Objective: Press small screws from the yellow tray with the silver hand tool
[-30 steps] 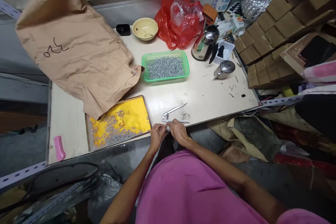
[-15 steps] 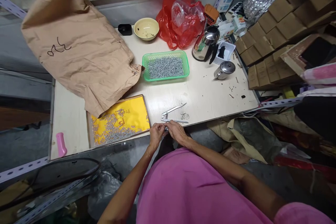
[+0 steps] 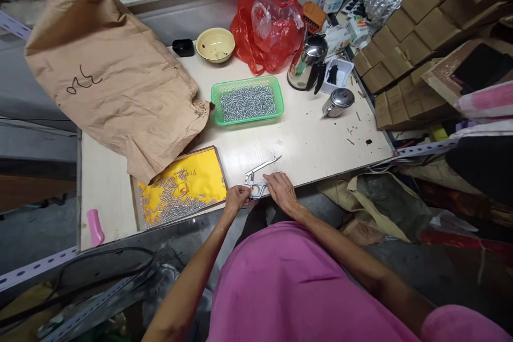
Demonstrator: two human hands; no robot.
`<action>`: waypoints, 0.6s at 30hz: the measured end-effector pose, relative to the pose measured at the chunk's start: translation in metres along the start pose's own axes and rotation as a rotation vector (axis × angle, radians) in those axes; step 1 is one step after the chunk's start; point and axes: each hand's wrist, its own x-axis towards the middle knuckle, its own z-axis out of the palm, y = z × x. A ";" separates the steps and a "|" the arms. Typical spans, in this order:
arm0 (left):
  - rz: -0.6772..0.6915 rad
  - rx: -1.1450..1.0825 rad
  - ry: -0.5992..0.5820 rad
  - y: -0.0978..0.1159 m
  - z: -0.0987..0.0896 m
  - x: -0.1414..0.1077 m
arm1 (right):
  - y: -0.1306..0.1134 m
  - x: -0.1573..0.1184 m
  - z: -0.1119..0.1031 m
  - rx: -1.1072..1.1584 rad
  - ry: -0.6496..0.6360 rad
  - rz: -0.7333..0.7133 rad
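Observation:
A silver spring-loaded hand tool (image 3: 262,164) with two spread handles lies at the front edge of the table; a small red spot shows near its lower part. My left hand (image 3: 237,199) is closed in a pinch at the tool's left end, and what sits between the fingertips is too small to make out. Over the lower handle, my right hand (image 3: 282,191) has its fingers stretched out, touching or just above the tool. Left of my hands, a yellow-lined tray (image 3: 212,168) carries many small metal pins (image 3: 176,206). More such pins fill a green basket (image 3: 276,83) behind.
A big brown paper bag (image 3: 116,69) leans over the tray's back edge. Further back are a cream bowl (image 3: 215,43), a red plastic bag (image 3: 260,32), a kettle (image 3: 306,64) and a metal cup (image 3: 339,102). A pink handle-shaped piece (image 3: 95,227) lies at left; cardboard boxes (image 3: 417,48) stand right.
My right hand has opened out of its pinch beside the left and moved right, over the lower handle. My left hand stays pinched at the tool's end. The view has shifted slightly.

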 end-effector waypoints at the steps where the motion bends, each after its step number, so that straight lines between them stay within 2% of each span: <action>1: -0.007 0.027 -0.014 0.003 -0.001 -0.001 | 0.004 -0.002 -0.001 -0.042 -0.009 0.006; 5: -0.022 0.094 -0.053 0.009 -0.003 0.001 | 0.016 -0.011 0.001 -0.114 -0.063 0.027; 10: -0.019 0.201 -0.068 0.007 -0.002 0.011 | 0.021 -0.019 0.011 -0.120 -0.085 0.042; 18: -0.009 0.298 -0.077 0.006 -0.001 0.016 | 0.028 -0.011 0.015 -0.141 -0.116 0.032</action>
